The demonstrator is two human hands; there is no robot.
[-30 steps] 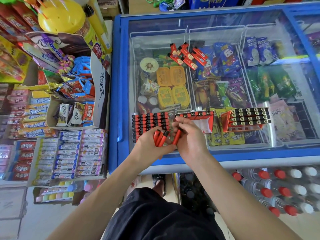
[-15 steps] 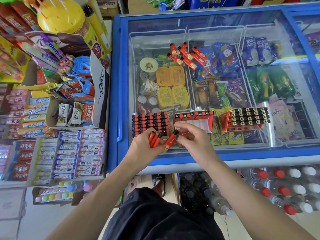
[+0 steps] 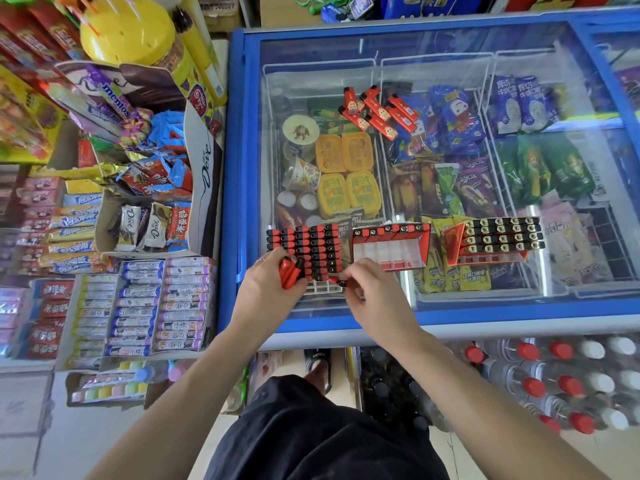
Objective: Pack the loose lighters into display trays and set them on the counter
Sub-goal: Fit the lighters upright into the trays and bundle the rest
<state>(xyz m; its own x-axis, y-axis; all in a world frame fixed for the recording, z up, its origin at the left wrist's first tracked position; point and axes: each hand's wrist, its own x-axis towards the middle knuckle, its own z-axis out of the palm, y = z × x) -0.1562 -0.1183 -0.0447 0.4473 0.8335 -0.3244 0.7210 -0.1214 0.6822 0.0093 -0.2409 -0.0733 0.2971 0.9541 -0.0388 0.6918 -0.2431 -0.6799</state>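
Note:
My left hand (image 3: 266, 292) grips a bundle of red lighters (image 3: 290, 271) at the near left of the freezer's glass lid (image 3: 450, 306). My right hand (image 3: 374, 296) pinches one red lighter (image 3: 337, 281) at the bottom row of the left display tray (image 3: 320, 288), which is nearly full of red-and-black lighters. A second tray (image 3: 388, 245) beside it holds only one top row. A third tray (image 3: 491, 240) to the right holds several rows of black lighters. Several loose red lighters (image 3: 377, 110) lie farther back on the glass.
The blue-framed freezer (image 3: 239, 168) holds ice creams under the glass. Candy and chocolate boxes (image 3: 138, 237) crowd the shelf to the left. Bottled water packs (image 3: 571, 375) sit on the floor at right. My dark trousers and a sandal (image 3: 317, 362) show below.
My right hand took one lighter from the bundle in my left hand and carried it down and left to the left tray's bottom row. Both hands moved slightly toward the left tray.

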